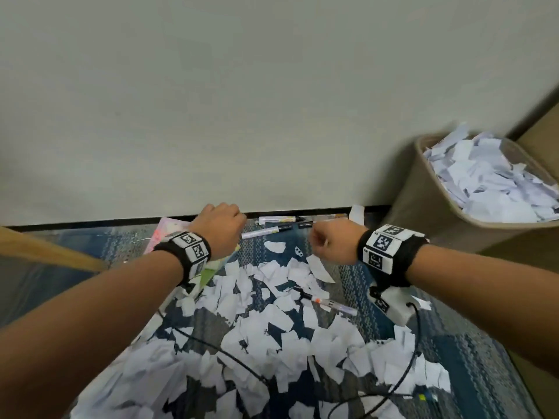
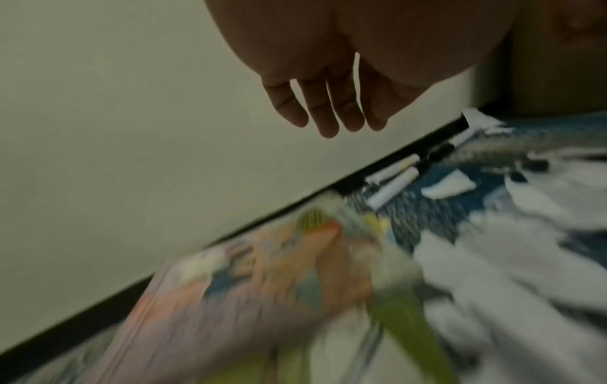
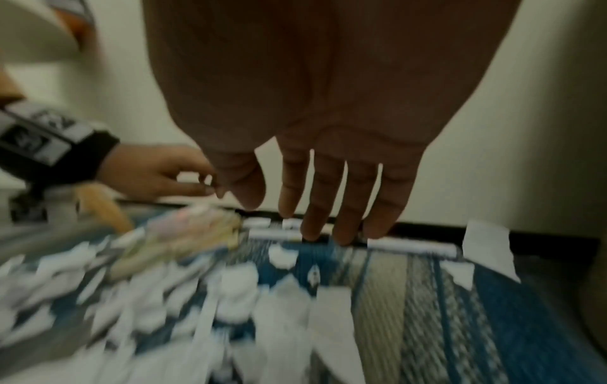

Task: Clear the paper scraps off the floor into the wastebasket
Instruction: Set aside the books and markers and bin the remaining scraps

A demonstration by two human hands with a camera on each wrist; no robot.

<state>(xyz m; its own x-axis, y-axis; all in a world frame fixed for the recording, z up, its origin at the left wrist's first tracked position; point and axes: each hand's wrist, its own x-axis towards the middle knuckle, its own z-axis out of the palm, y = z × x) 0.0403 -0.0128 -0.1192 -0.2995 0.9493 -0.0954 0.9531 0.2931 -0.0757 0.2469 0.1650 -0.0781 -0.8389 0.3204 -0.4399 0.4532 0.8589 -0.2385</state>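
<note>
Where carpet shows, torn white paper scraps (image 1: 272, 331) lie heaped.

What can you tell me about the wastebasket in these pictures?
The wastebasket is tan and looks like plastic, with a rounded rectangular rim and sloped walls. It stands upright on the floor by the wall, at the right of the head view. White paper scraps fill it almost to the rim, and a few stick up above it. Neither hand touches it.

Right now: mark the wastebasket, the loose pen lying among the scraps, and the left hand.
wastebasket (image 1: 423, 189), head view, on its tan outer side wall.
loose pen (image 1: 329, 304), head view, on the middle of its barrel.
left hand (image 1: 218, 229), head view, on the back of the hand.
</note>
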